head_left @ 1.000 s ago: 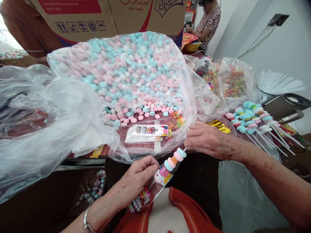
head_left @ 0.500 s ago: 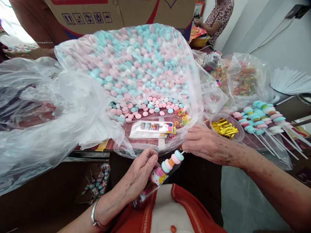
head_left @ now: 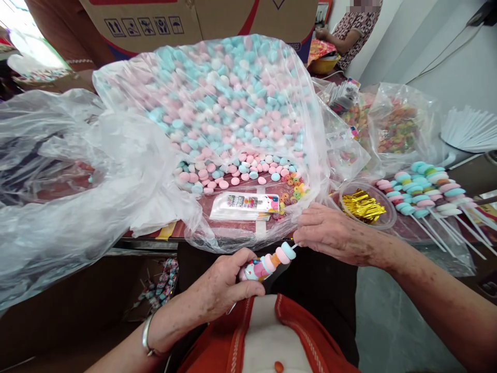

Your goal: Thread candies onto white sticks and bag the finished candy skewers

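Observation:
Above my lap, a marshmallow skewer of pink and blue pieces with an orange ring points up and right. Its white stick end is pinched in my right hand. Around its lower part sits a clear printed candy bag, gripped between the thumb and fingers of my left hand. How far the skewer reaches inside the bag is hidden by that hand. On the table just beyond lie a stack of printed bags and several fruit-coloured gummy rings.
A large plastic sack of marshmallows covers the table's middle. To the right are a tub of gold twist ties, several marshmallow skewers and white sticks. Packed skewers lie in a box below left. Another person works behind.
The skewer has gone deeper into the bag, whose printed part now surrounds its lower marshmallows. My left hand has turned and wrapped round the bag; my right hand keeps the stick.

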Available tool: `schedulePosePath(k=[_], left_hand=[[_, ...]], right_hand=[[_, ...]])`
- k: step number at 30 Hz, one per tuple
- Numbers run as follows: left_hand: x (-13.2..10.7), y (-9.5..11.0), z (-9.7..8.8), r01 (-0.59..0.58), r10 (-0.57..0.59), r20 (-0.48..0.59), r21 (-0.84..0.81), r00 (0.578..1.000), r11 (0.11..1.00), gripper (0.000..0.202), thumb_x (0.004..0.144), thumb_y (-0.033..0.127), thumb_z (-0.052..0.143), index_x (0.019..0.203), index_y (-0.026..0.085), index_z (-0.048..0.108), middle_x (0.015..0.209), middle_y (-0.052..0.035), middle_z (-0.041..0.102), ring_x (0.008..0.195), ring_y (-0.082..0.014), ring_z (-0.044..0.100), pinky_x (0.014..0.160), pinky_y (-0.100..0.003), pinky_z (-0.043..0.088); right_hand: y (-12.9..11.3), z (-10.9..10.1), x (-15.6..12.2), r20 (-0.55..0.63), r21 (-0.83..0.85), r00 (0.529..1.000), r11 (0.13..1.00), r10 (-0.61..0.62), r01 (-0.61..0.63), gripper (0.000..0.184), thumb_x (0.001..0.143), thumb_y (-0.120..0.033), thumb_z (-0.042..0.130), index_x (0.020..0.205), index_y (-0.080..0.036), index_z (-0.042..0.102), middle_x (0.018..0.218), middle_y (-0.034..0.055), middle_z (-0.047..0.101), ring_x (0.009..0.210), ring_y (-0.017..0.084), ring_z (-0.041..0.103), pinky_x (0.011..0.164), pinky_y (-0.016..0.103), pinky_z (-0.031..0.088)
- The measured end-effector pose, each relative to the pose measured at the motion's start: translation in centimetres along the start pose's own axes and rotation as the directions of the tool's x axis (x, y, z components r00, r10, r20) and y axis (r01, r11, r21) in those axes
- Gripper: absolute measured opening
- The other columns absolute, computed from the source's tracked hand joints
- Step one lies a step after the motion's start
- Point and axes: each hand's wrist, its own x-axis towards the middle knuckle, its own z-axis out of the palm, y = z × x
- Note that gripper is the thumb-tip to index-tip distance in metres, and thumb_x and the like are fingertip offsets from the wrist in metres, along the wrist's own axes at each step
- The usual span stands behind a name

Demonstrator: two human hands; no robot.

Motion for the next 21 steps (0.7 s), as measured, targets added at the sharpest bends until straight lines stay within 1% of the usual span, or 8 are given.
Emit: schedulePosePath(k=[4,8,10,12,14,18,21], left_hand=[[1.1,-0.1,0.3,-0.054,0.059,-0.074,0.067,0.996,0.996,0.025,0.080,0.040,0.065,0.091,0.019,0.056,0.068,0.0057,0.050,0.061,-0.0116,0.041,0.058,-0.022,0.031],[2.4,-0.4,0.6,-0.115,0.126,-0.127,0.094,0.984,0.989,0.028,0.079,0.038,0.066,0.097,0.020,0.056,0.076,0.0034,0.057,0.067,-0.0135,0.047,0.063,-0.024,0.035],[2.8,-0.6,0.7,-0.115,0.130,-0.183,0.092,0.975,0.989,0.030,0.078,0.039,0.067,0.099,0.020,0.056,0.075,0.0038,0.057,0.067,-0.0133,0.047,0.063,-0.024,0.035],[3.0,-0.8,0.6,-0.084,0.099,-0.237,0.074,0.966,0.994,0.031,0.077,0.040,0.068,0.098,0.019,0.056,0.071,0.0048,0.055,0.063,-0.0127,0.045,0.061,-0.023,0.034],[2.8,-0.9,0.4,-0.064,0.078,-0.262,0.063,0.962,0.996,0.030,0.077,0.039,0.068,0.097,0.019,0.058,0.067,0.0054,0.053,0.061,-0.0125,0.044,0.059,-0.023,0.035],[2.3,-1.0,0.0,-0.101,0.124,-0.294,0.094,0.948,0.990,0.030,0.076,0.040,0.069,0.097,0.020,0.060,0.068,0.0042,0.055,0.062,-0.0128,0.046,0.060,-0.023,0.037],[2.2,-1.1,-0.2,-0.120,0.149,-0.304,0.111,0.941,0.987,0.031,0.075,0.042,0.070,0.095,0.020,0.061,0.068,0.0037,0.056,0.060,-0.0127,0.046,0.059,-0.023,0.038]], right_hand=[[-0.3,0.3,0.0,0.007,-0.005,1.000,1.000,0.025,-0.024,0.026,0.098,-0.023,0.042,0.084,-0.018,0.063,0.080,0.0034,0.058,0.076,0.016,0.049,0.069,0.029,0.034],[-0.6,0.5,0.3,-0.022,-0.081,0.999,0.996,0.045,-0.047,0.025,0.097,-0.021,0.043,0.083,-0.017,0.063,0.078,0.0035,0.057,0.074,0.016,0.048,0.068,0.029,0.032],[-0.6,0.2,0.3,-0.043,-0.109,0.998,0.992,0.053,-0.057,0.024,0.097,-0.019,0.042,0.085,-0.017,0.063,0.080,0.0042,0.058,0.075,0.017,0.049,0.069,0.030,0.032],[-0.4,-0.3,0.2,-0.051,-0.111,0.997,0.992,0.060,-0.066,0.024,0.097,-0.019,0.042,0.089,-0.017,0.064,0.081,0.0048,0.059,0.077,0.017,0.049,0.070,0.030,0.032],[-0.2,-0.7,0.0,-0.049,-0.106,0.997,0.992,0.062,-0.067,0.023,0.097,-0.019,0.042,0.090,-0.017,0.064,0.082,0.0047,0.060,0.077,0.017,0.050,0.070,0.029,0.032],[0.3,-1.1,-0.3,-0.039,-0.100,0.997,0.993,0.061,-0.065,0.021,0.096,-0.021,0.045,0.087,-0.018,0.064,0.082,0.0041,0.059,0.077,0.016,0.050,0.071,0.029,0.033],[0.4,-1.3,-0.2,-0.034,-0.098,0.998,0.994,0.053,-0.056,0.024,0.098,-0.023,0.043,0.087,-0.018,0.063,0.080,0.0037,0.058,0.076,0.017,0.050,0.072,0.029,0.033]])
